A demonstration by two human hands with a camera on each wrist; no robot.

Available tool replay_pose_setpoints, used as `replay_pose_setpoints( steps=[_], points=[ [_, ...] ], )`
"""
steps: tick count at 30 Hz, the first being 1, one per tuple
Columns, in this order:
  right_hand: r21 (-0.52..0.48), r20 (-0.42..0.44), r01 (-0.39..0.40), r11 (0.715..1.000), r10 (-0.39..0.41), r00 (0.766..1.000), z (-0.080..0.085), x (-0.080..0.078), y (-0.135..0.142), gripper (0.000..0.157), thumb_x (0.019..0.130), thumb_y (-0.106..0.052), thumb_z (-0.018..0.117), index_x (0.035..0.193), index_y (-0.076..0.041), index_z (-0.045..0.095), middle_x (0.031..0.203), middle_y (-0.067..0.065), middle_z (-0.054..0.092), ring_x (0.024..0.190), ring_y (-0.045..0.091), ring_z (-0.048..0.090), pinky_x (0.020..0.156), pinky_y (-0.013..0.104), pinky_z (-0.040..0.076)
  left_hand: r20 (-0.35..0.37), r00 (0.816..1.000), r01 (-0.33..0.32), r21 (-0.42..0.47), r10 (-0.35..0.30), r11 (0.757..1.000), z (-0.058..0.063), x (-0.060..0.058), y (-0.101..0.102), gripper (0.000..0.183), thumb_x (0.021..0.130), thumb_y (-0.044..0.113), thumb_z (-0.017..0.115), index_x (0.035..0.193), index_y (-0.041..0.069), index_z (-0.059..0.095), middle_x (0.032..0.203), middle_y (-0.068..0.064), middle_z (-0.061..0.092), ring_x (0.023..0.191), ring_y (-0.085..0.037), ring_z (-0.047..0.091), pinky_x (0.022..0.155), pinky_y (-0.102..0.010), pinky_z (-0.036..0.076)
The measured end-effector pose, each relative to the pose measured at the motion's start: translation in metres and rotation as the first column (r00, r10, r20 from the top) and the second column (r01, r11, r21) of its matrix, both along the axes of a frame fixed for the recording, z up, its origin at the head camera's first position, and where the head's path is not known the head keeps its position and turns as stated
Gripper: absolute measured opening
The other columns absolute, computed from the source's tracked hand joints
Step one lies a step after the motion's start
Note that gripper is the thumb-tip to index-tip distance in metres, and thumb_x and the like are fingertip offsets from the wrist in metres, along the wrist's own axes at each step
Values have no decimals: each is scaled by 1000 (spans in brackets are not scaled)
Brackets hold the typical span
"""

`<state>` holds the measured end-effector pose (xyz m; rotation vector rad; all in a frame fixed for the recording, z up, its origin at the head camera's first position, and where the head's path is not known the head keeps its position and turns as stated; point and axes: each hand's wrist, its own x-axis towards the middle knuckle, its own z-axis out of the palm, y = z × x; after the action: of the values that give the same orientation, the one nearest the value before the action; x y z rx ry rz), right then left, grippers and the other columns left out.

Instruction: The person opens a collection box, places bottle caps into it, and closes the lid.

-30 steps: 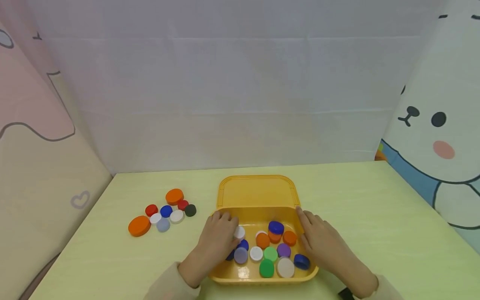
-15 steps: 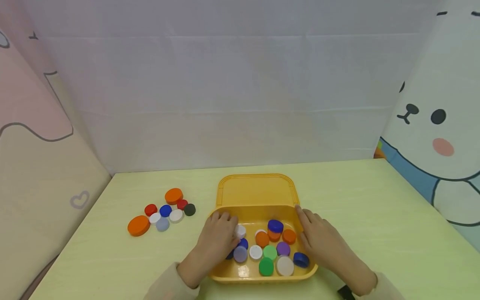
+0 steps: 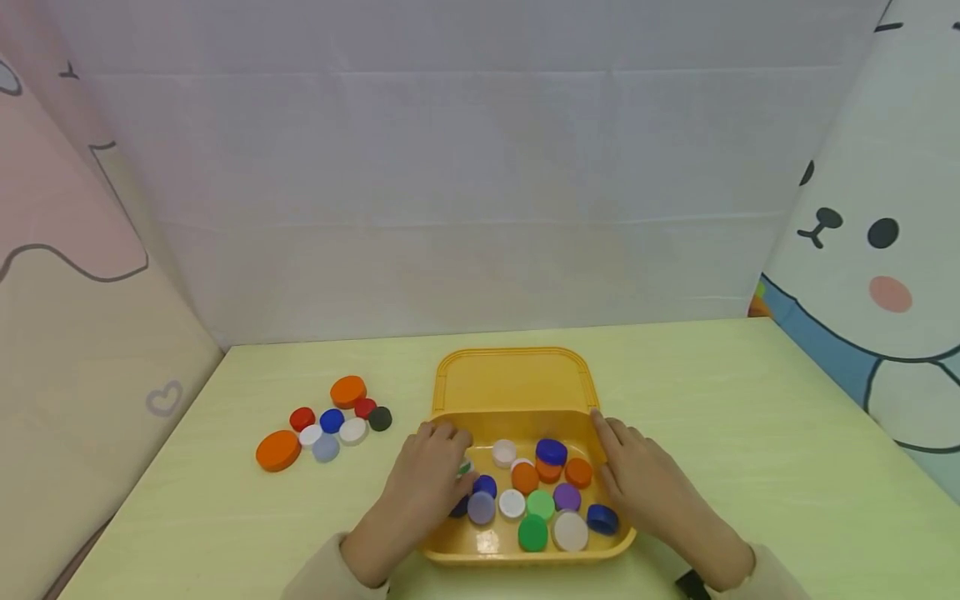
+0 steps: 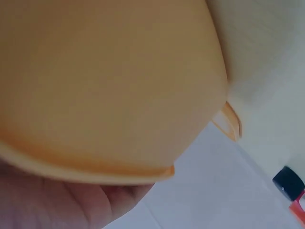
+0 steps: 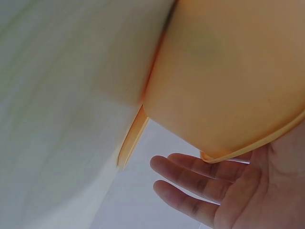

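Note:
A yellow plastic box (image 3: 487, 547) holds several bottle caps, among them a green cap (image 3: 533, 533), a purple cap (image 3: 567, 497) and a blue cap (image 3: 551, 452). My left hand (image 3: 429, 467) reaches over the left rim. Between its thumb and fingers shows part of a green-and-white cap (image 3: 464, 468), mostly hidden by the hand. A white cap (image 3: 504, 452) lies just right of those fingertips. On the right rim rests my right hand (image 3: 643, 479), its thumb inside the wall. The right wrist view shows its fingers (image 5: 183, 174) extended loosely outside the box.
Behind the box lies its yellow lid (image 3: 516, 382). Left on the table (image 3: 787, 433) is a group of several caps, including a large orange cap (image 3: 278, 451), a black cap (image 3: 380, 418) and a white cap (image 3: 353, 431). A pale cloth wall (image 3: 480, 208) stands behind.
My left hand has shifted slightly left, and the white cap beside its fingers has moved right and away. The green-and-white cap now shows at the fingertips. My right hand stays put.

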<state>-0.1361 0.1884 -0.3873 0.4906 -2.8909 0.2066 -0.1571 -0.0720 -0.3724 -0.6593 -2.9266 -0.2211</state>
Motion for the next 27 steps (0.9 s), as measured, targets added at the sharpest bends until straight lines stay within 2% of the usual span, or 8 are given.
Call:
replay_pose_setpoints(
  steps=[6,8,12,17,23,27],
  points=[
    [3,3,4,1000,-4,1000,-1,-1,1,53,85,-14,54,134,3,40,121,17,54,108,32,55,85,45,48,-21,998,-62,105,65,993,10,2,-13,31,79,30,70,102,11,64,100,-6,62,92,-25,53,81,-38,46],
    [4,6,4,1000,-4,1000,-2,-1,1,54,85,-14,54,134,3,39,122,18,54,108,32,55,85,45,48,-25,994,-99,110,103,989,12,1,-19,33,78,31,70,104,11,63,102,-6,62,94,-25,54,84,-39,46],
    [4,11,4,1000,-4,1000,-1,-1,1,54,86,-15,53,134,3,39,122,18,53,109,32,55,86,45,48,-28,984,-170,118,175,978,14,-1,-32,32,79,30,70,104,11,63,102,-7,62,96,-27,54,84,-40,47],
    [7,12,8,1000,-8,1000,0,0,0,54,86,-15,53,135,3,39,122,18,53,110,32,54,86,45,48,-28,973,-222,149,229,963,12,-3,-51,31,80,27,69,104,9,63,104,-10,62,97,-31,54,84,-45,46],
    [11,13,11,1000,-11,1000,0,0,0,54,86,-15,53,134,2,39,122,18,54,109,32,55,86,45,48,-110,958,-246,168,266,955,8,-6,-75,28,79,24,69,99,5,63,98,-12,63,87,-34,54,74,-45,47],
    [8,13,12,1000,-12,1000,0,0,0,54,86,-15,53,134,2,39,122,17,54,110,32,55,86,45,48,-109,948,-278,164,298,946,6,-8,-92,31,78,21,69,101,3,62,98,-16,63,79,-34,53,67,-44,47]
  ],
)
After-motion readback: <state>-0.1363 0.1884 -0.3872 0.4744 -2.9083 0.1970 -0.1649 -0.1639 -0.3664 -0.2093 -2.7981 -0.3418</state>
